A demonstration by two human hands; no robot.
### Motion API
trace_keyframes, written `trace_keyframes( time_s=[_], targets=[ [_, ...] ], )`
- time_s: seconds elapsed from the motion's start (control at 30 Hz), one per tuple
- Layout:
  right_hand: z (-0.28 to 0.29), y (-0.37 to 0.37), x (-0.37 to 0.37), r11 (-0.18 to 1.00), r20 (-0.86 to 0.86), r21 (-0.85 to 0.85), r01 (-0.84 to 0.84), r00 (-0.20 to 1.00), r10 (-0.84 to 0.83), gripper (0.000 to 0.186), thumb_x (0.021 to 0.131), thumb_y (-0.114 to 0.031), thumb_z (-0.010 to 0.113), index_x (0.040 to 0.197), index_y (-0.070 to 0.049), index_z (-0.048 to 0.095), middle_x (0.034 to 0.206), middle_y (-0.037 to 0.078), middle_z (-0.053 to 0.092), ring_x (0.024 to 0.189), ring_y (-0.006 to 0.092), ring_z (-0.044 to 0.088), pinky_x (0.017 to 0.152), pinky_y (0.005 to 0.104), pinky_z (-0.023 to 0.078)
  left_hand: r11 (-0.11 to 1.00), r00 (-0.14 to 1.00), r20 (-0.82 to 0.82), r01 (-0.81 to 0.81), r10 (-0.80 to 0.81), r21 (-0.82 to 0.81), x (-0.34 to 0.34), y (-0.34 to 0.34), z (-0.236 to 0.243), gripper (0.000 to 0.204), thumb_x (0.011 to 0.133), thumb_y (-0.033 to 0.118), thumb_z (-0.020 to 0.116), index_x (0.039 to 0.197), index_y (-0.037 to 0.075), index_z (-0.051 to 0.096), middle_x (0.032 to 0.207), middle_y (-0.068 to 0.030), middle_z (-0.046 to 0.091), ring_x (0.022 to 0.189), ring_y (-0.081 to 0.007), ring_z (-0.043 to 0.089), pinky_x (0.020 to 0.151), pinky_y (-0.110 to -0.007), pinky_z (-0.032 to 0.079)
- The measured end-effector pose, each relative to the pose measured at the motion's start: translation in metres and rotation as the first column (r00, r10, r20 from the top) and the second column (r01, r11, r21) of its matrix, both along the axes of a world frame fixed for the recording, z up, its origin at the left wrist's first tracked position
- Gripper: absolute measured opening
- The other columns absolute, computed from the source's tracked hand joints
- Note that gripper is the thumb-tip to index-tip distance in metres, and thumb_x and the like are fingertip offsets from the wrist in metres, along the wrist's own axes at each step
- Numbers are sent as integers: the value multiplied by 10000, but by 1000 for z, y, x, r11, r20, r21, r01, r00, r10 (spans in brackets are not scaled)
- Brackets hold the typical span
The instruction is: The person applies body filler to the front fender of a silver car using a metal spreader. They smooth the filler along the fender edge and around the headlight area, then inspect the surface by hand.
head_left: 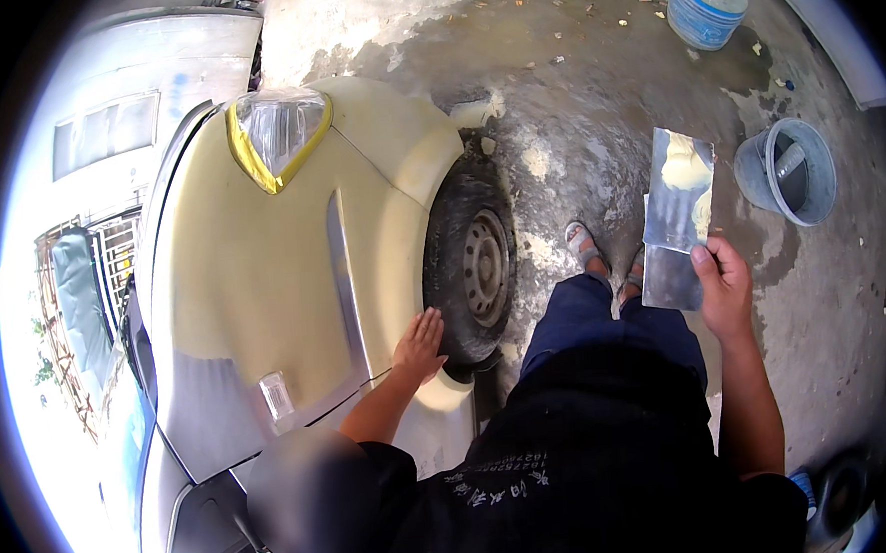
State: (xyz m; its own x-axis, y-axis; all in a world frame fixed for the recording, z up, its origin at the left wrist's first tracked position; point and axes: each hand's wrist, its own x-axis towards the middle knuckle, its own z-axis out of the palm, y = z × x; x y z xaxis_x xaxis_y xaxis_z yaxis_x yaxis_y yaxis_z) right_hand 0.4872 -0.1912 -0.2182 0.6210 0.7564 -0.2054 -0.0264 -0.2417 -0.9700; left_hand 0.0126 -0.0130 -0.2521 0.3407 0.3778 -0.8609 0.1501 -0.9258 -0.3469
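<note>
My left hand lies flat, fingers stretched out, against the car's fender at the edge of the wheel arch. Cream-coloured filler or primer covers much of this front body panel, with bare grey toward the door. Just beyond my fingertips is the black tyre with its steel wheel. In my right hand, thumb on top, are flat metal putty spreaders, held out over the floor to the right. They overlap, and cream putty sits on the far one; the nearer one looks bare.
A grey bucket with a cylindrical object inside stands at the right. Farther back is a blue and white pail. The headlight is covered in plastic edged with yellow tape. Concrete flooring is wet and stained. My sandalled feet stand beside the wheel.
</note>
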Motion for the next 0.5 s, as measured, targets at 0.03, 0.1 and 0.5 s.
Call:
trace_keyframes(
  time_s=[0.03, 0.1, 0.5],
  targets=[
    [-1, -3, 3, 1000, 0, -6, -8, 1000, 8, 179, 941, -182, 581, 881, -14, 590, 702, -48, 479, 653, 38, 401, 593, 207, 349, 999, 999, 31, -33, 33, 25, -3, -2, 6, 775, 933, 585, 293, 1493, 60, 184, 1578, -88, 97, 1462, -240, 4, 1171, -433, -35],
    [-5, -8, 8, 999, 4, -24, -30, 1000, 30, 181, 940, -184, 581, 879, -14, 589, 700, -46, 478, 651, 39, 402, 591, 210, 349, 991, 998, 69, -17, 8, 132, 6, 22, 10, 776, 933, 582, 304, 1497, 65, 170, 1581, -84, 83, 1462, -238, -7, 1170, -436, -36],
    [-5, -31, -5, 997, -64, -27, -72, 996, 70, 195, 938, -176, 584, 846, -6, 556, 716, -32, 464, 659, 46, 396, 590, 212, 339, 975, 1000, 16, 3, -7, 221, 12, 14, -5, 795, 941, 576, 288, 1497, 32, 124, 1583, -95, 43, 1459, -268, 7, 1166, -468, 6]
  ],
)
